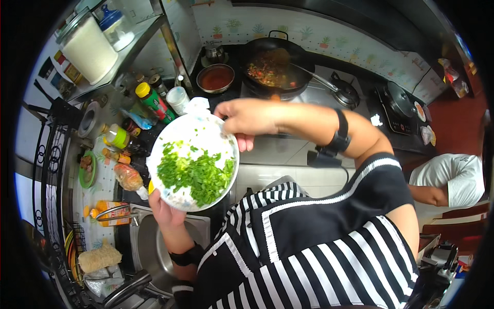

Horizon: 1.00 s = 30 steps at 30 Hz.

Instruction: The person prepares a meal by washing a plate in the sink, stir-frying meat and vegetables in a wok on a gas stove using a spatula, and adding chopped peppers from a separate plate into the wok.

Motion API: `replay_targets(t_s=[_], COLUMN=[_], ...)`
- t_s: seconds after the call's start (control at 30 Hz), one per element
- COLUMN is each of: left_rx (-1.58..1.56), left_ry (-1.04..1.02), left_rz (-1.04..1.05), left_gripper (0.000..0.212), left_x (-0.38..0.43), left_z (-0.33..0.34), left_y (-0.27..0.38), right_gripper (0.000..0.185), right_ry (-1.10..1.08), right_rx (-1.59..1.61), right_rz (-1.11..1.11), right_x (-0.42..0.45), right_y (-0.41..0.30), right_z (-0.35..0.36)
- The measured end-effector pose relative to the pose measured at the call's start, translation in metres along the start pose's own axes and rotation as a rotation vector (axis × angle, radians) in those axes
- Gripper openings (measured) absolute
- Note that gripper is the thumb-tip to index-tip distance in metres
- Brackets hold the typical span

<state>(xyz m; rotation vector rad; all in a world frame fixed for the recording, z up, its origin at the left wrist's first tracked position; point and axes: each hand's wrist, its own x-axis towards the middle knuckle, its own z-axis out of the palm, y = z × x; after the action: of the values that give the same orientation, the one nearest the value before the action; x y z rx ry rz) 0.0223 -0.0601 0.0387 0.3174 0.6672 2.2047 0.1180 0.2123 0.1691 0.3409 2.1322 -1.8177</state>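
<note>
A white plate (pixel 200 133) with a faint pattern lies before me, bearing chopped green herbs (pixel 208 181) and paler chopped pieces, probably scallion. My left hand (pixel 166 210) grips its lower rim. Over the upper right rim is my right hand (pixel 249 117), blurred, fingers curled. Whether it grips the rim or pinches something cannot be made out. Beyond it, on the stove, a black wok (pixel 297 50) with a loop handle holds chopped red and brownish food (pixel 266 73). A metal-handled spatula or ladle (pixel 316 79) rests in the wok, its handle reaching over the right side.
Left of the wok stands a metal bowl of reddish liquid (pixel 215 78). Seasoning bottles (pixel 154 102) and jars line the left counter. A steel sink (pixel 154 239) with a faucet (pixel 115 211) lies below. At right are an induction cooker with a lidded pan (pixel 399 98) and another person (pixel 447 181).
</note>
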Motion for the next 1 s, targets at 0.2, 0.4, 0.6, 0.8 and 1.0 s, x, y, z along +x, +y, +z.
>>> replay_targets(t_s=[0.2,0.4,0.6,0.8,1.0], left_rx=[-0.105,-0.112,-0.109,-0.128,-0.218], left_ry=[-0.008,0.076,0.232,0.453,0.444], left_rz=[-0.352,-0.138,-0.032,0.088,-0.072], left_gripper=[0.06,0.062,0.06,0.054,0.056], left_x=[0.046,0.045,0.074,0.095,0.161], left_z=[0.0,0.002,-0.028,-0.045,-0.062], left_y=[-0.069,-0.086,-0.079,-0.105,-0.141], right_gripper=[0.039,0.056,0.024,0.015,0.02], right_ry=[0.235,0.928,0.525,0.669,0.929], right_rx=[-0.251,-0.984,0.387,0.157,-0.816], right_rz=[0.058,0.408,0.44,0.305,0.149], right_x=[-0.053,-0.115,-0.105,-0.122,-0.162], right_y=[0.068,0.15,0.216,0.2,0.172], right_z=[-0.069,-0.253,-0.306,-0.315,-0.315])
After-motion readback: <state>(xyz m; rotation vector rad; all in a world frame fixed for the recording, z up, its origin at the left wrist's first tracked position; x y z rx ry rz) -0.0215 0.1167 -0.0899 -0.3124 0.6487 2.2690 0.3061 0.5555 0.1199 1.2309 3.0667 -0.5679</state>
